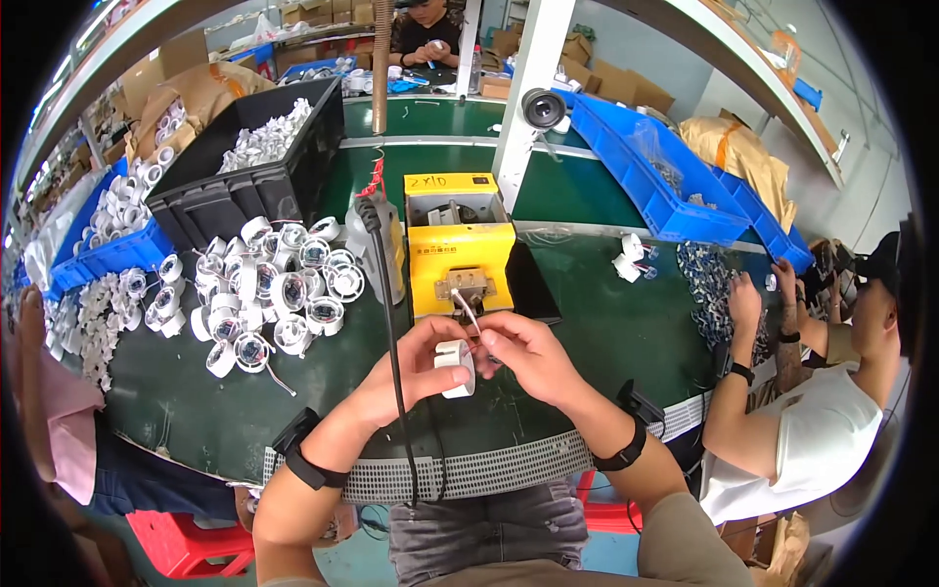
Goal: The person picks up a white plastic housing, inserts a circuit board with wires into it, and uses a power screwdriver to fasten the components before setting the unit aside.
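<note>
My left hand [416, 364] is closed around a round white plastic housing [453, 370] just in front of a yellow bench machine [460, 245]. With thumb and fingertips together, my right hand [531, 354] pinches a thin white cable [466, 306] beside the housing. That cable runs up toward the metal block [468, 286] on the machine's front. Thin reddish wires show between my fingers and the housing. Fingers partly hide the housing's inner side. A black cord [391, 323] hangs down across the view, passing over my left hand's wrist side.
Many white ring housings [252, 284] are piled at left, before a black crate [230, 196] of white parts. A grey-and-yellow tool [377, 245] stands beside the machine. Blue trays [685, 210] and small dark parts [709, 289] lie right, near a co-worker [797, 430]. Another person sits opposite.
</note>
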Demonstrator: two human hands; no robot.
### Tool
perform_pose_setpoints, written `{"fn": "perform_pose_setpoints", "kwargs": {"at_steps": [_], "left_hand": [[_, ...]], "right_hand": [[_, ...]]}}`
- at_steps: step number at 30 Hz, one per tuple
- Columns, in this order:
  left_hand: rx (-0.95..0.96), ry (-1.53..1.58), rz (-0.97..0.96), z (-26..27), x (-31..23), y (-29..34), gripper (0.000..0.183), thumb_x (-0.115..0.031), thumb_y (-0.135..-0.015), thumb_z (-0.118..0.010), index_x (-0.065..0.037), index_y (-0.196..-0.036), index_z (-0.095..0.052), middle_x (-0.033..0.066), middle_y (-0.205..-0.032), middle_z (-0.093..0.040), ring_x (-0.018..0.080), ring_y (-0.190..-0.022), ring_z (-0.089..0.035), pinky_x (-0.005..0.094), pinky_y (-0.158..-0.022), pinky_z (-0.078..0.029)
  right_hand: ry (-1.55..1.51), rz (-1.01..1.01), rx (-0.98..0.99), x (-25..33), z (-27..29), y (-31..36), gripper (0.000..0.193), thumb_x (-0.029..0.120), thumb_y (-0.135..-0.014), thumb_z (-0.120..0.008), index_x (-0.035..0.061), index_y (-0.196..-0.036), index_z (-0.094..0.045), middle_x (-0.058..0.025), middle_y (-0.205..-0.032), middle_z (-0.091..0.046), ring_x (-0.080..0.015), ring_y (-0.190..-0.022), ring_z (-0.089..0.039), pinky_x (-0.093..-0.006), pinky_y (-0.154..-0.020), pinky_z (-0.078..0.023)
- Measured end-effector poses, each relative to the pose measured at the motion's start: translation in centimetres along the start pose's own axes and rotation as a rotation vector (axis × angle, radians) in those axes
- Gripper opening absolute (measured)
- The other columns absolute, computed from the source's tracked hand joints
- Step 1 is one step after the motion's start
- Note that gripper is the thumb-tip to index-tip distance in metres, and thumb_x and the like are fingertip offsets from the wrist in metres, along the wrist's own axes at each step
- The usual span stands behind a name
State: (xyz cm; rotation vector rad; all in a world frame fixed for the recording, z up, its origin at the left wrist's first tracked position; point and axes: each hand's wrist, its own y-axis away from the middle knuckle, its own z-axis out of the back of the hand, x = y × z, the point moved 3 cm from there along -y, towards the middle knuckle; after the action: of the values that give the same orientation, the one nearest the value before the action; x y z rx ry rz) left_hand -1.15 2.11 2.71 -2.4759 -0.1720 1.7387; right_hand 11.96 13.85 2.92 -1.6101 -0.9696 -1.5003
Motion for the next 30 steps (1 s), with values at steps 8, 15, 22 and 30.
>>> {"fn": "perform_pose_setpoints", "kwargs": {"at_steps": [8,15,22,30], "left_hand": [[-0.21,0.105,0.083,0.8,1.0,-0.4,0.043,-0.037,-0.099,-0.042,-0.001,-0.122,-0.05,0.0111,-0.108,-0.062,0.0196,-0.093,-0.061,0.0305,-0.08,-0.049],[-0.3,0.234,0.201,0.4,1.7,-0.7,0.042,-0.036,-0.101,-0.038,0.0,-0.119,-0.051,0.0083,-0.097,-0.061,0.0173,-0.081,-0.062,0.0293,-0.067,-0.051],[-0.246,0.094,0.237,0.4,3.4,-1.0,0.041,-0.031,-0.102,-0.039,0.001,-0.124,-0.051,0.0082,-0.097,-0.062,0.0159,-0.083,-0.062,0.0311,-0.069,-0.052],[-0.306,0.153,0.111,0.1,2.8,-0.6,0.04,-0.03,-0.102,-0.04,-0.001,-0.128,-0.051,0.0052,-0.106,-0.061,0.0113,-0.095,-0.06,0.0255,-0.084,-0.049]], "right_hand": [[-0.167,0.0,0.09,-0.4,1.2,0.9,0.012,0.011,-0.091,-0.059,-0.0008,-0.093,-0.059,-0.0035,-0.087,-0.059,-0.0108,-0.08,-0.055,-0.0244,-0.072,-0.043],[0.511,0.317,0.028,0.0,-0.3,1.1,0.009,0.008,-0.079,-0.07,0.0026,-0.078,-0.062,-0.0057,-0.08,-0.054,-0.0177,-0.073,-0.055,-0.0301,-0.065,-0.042],[0.628,0.485,-0.079,0.8,-1.6,1.6,0.012,0.006,-0.077,-0.069,0.0019,-0.075,-0.058,-0.0092,-0.076,-0.053,-0.0214,-0.066,-0.056,-0.0314,-0.059,-0.044],[0.701,0.38,-0.303,1.8,-1.5,2.1,0.022,-0.002,-0.073,-0.072,0.0026,-0.09,-0.059,-0.0088,-0.094,-0.052,-0.0157,-0.072,-0.059,-0.0262,-0.061,-0.048]]}}
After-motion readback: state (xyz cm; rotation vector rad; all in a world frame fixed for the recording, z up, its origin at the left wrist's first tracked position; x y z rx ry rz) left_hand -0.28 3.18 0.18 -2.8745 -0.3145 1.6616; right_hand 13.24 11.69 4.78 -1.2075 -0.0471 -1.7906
